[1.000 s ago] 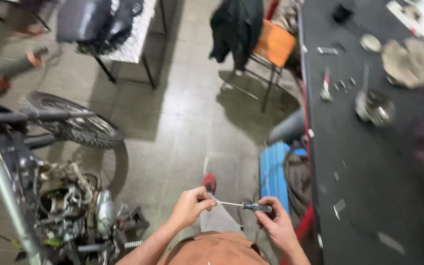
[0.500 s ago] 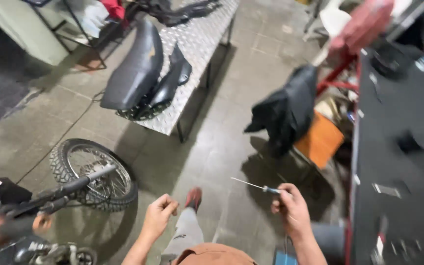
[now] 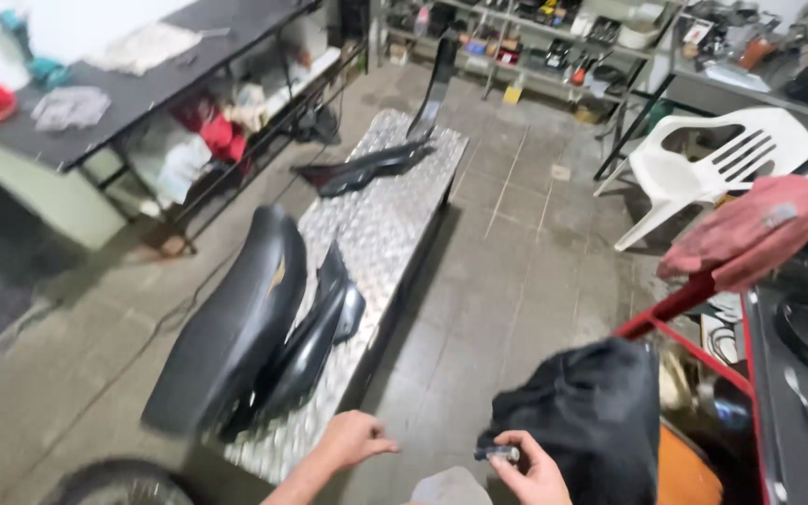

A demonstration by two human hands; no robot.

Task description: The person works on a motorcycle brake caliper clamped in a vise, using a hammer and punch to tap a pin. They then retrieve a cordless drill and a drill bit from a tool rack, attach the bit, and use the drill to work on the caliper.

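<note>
Two hands low: your right hand [image 3: 533, 470] pinches a small dark tool [image 3: 497, 454], shaft now hidden; your left hand [image 3: 355, 438] has curled, holding nothing.

Metal bench [image 3: 395, 201] runs down the middle; motorcycle seat [image 3: 236, 323] and side panel [image 3: 315, 341] lie on its near end, another panel [image 3: 367, 166] farther up. Work table [image 3: 142, 84] on the left, plastic chair [image 3: 713, 164] on the right, shelves [image 3: 526, 37] behind. Left hand [image 3: 353, 438] and right hand [image 3: 530, 472] nearest, jacket [image 3: 591, 411] just right of them.
</note>
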